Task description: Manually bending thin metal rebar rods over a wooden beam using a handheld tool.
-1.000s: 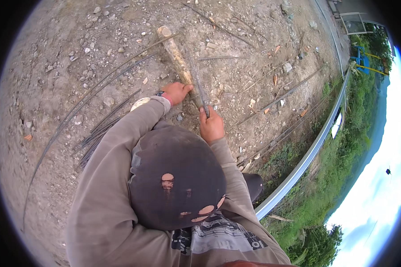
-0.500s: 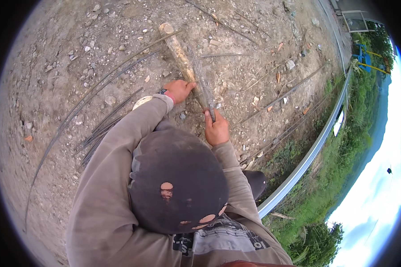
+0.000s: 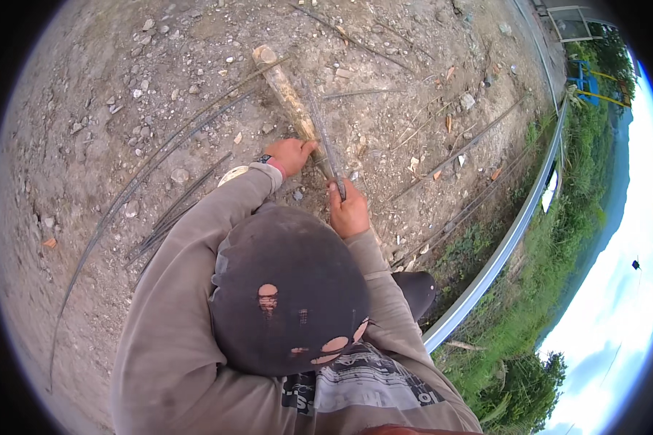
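A pale, rough wooden log (image 3: 289, 98) lies slantwise on the dirt ahead of me. Along its right side runs a narrow dark metal bar (image 3: 318, 122), angled toward me. My right hand (image 3: 350, 212) is closed around the bar's near end, thumb on top. My left hand (image 3: 292, 156), with a dark watch and a reddish band at the wrist, is closed against the log's left side. Its fingertips reach close to the bar, and what they pinch is hidden.
Long thin metal rods (image 3: 116, 203) curve over the stony ground at left, one crossing the log's far end. Other rods (image 3: 471, 148) lie to the right. A metal rail (image 3: 511, 243) borders green slopes. My dark-trousered knee (image 3: 290, 283), torn in places, is beneath my arms.
The view has shifted slightly. Both hands keep nearly the same place against the log and the bar, with no grip visibly changed.
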Demonstrator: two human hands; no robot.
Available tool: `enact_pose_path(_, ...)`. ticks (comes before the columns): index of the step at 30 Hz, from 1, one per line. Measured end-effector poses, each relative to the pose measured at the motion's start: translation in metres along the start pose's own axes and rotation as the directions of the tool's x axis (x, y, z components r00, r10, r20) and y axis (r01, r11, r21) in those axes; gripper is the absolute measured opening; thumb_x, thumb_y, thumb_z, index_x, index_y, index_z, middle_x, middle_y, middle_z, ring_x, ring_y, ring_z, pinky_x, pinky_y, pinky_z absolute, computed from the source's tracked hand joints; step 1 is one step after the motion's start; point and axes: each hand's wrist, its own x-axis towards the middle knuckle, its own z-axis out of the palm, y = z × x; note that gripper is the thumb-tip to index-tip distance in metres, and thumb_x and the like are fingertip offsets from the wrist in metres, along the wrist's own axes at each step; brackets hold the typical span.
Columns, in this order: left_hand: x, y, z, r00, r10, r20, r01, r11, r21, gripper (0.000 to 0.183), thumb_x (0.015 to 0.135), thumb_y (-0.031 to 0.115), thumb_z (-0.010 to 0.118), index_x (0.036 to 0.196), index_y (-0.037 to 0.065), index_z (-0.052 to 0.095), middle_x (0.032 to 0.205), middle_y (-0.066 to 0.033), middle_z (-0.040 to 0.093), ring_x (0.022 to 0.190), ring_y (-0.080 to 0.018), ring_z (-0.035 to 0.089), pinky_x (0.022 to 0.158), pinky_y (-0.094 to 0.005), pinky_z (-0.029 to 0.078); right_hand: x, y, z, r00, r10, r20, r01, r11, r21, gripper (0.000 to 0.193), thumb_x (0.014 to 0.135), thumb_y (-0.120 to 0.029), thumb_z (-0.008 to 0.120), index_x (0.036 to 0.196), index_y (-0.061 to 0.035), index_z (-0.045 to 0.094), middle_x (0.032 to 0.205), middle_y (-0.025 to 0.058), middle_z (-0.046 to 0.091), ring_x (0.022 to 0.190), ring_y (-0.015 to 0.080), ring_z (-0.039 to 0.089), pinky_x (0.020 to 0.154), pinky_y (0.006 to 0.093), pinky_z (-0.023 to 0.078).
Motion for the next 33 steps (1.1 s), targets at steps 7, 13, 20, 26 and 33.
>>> enact_pose_path(7,0.001,-0.005,0.001,0.999,-0.045,-0.012,0.045,0.999,0.018,0.056,0.087,0.055,0.034,0.082,0.009,0.067,0.082,-0.0166,0.064,0.08,-0.0368,0.06,0.072,-0.0454,0.046,-0.077,-0.021,-0.05,0.977,0.175,0.119,-0.186,0.979,0.085,0.016,0.089,-0.017,0.049,0.094,-0.0052,0.059,0.065,0.0189,0.056,0.062,0.0352,0.059,0.054,0.0374,0.045)
enact_pose_path(13,-0.003,0.003,-0.007,0.999,-0.026,0.026,0.026,1.0,-0.01,0.059,0.088,0.054,0.032,0.086,0.006,0.066,0.087,-0.0186,0.064,0.084,-0.0368,0.06,0.076,-0.0439,0.046,0.003,-0.002,0.002,1.0,-0.012,0.017,0.013,0.999,-0.032,0.015,0.089,-0.017,0.05,0.094,-0.0053,0.058,0.072,0.0212,0.058,0.065,0.0381,0.059,0.055,0.0407,0.045)
enact_pose_path(20,0.001,-0.002,-0.007,0.994,-0.07,0.087,0.069,0.997,0.019,0.059,0.089,0.053,0.032,0.085,0.005,0.066,0.085,-0.0184,0.064,0.083,-0.0365,0.06,0.075,-0.0443,0.046,-0.091,-0.022,-0.063,0.981,0.142,0.13,-0.157,0.982,0.108,0.014,0.088,-0.014,0.051,0.095,-0.0054,0.06,0.073,0.02,0.06,0.068,0.0363,0.061,0.059,0.0378,0.047)
enact_pose_path(26,0.003,-0.001,0.0,1.0,-0.016,0.0,0.016,0.999,-0.051,0.055,0.088,0.053,0.036,0.083,0.007,0.066,0.083,-0.0183,0.063,0.081,-0.0376,0.059,0.072,-0.0443,0.045,0.012,-0.014,-0.003,0.996,0.072,0.05,-0.07,0.997,-0.038,0.017,0.088,-0.016,0.051,0.094,-0.0021,0.058,0.072,0.0222,0.059,0.068,0.0405,0.058,0.057,0.0406,0.046)
enact_pose_path(33,0.003,-0.008,0.002,0.999,0.02,-0.035,-0.02,1.0,-0.007,0.051,0.087,0.049,0.039,0.074,0.005,0.061,0.075,-0.0186,0.061,0.074,-0.038,0.058,0.066,-0.0472,0.044,-0.09,-0.012,-0.058,0.989,0.13,0.076,-0.141,0.979,0.148,0.015,0.088,-0.015,0.051,0.091,-0.0031,0.059,0.064,0.0183,0.055,0.058,0.0333,0.058,0.054,0.0389,0.044)
